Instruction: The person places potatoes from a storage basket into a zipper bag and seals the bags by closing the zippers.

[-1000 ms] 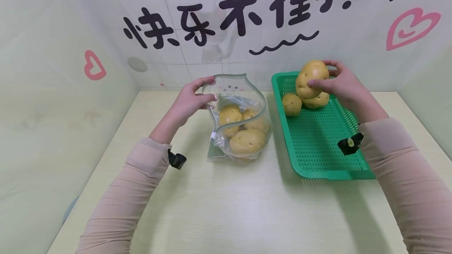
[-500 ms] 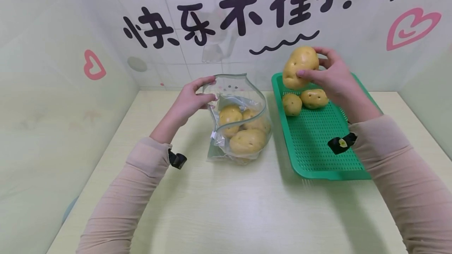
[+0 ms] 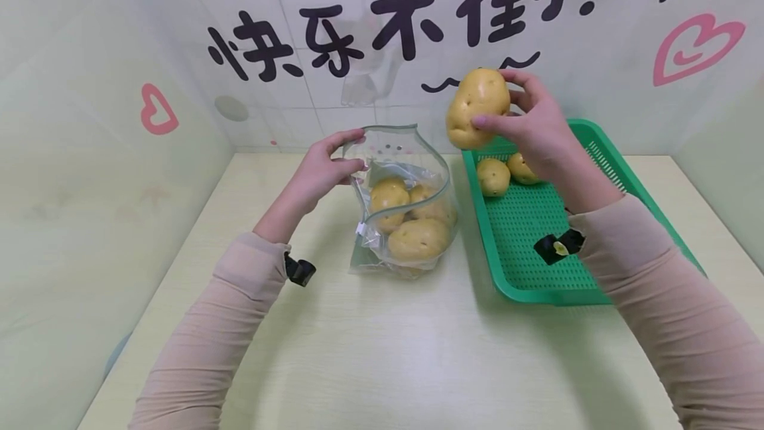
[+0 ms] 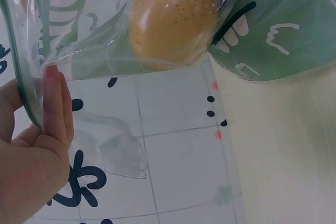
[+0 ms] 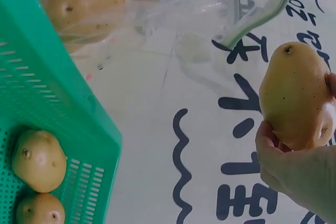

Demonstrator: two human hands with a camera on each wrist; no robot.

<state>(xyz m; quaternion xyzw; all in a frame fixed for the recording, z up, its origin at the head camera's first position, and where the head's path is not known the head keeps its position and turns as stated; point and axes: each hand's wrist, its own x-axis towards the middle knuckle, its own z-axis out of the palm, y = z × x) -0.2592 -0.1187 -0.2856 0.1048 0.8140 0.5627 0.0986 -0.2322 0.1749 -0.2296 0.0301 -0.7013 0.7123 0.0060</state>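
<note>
My left hand (image 3: pixel 325 168) pinches the left edge of the mouth of a clear zip bag (image 3: pixel 412 181), holding it wide. Several potatoes lie in the bag, among them a long potato (image 3: pixel 420 239) at the front; in the left wrist view one potato (image 4: pixel 176 19) shows through the plastic. A large potato (image 3: pixel 479 108) is gripped between thumb and fingers of my right hand (image 3: pixel 534 118). It hangs in the air to the upper right of the bag mouth, above the near-left corner of the back of the basket.
A green plastic basket (image 3: pixel 555 296) stands right of the bag on the pale table (image 3: pixel 382 350). Two potatoes remain visible at its back left, one a round potato (image 3: pixel 493 177). A white slider (image 3: pixel 361 229) sits on the bag's zip. Behind is a lettered wall sheet (image 3: pixel 406 25).
My right hand has lifted the potato out of the basket area and carried it left and up toward the bag. The left hand and bag have stayed in place.
</note>
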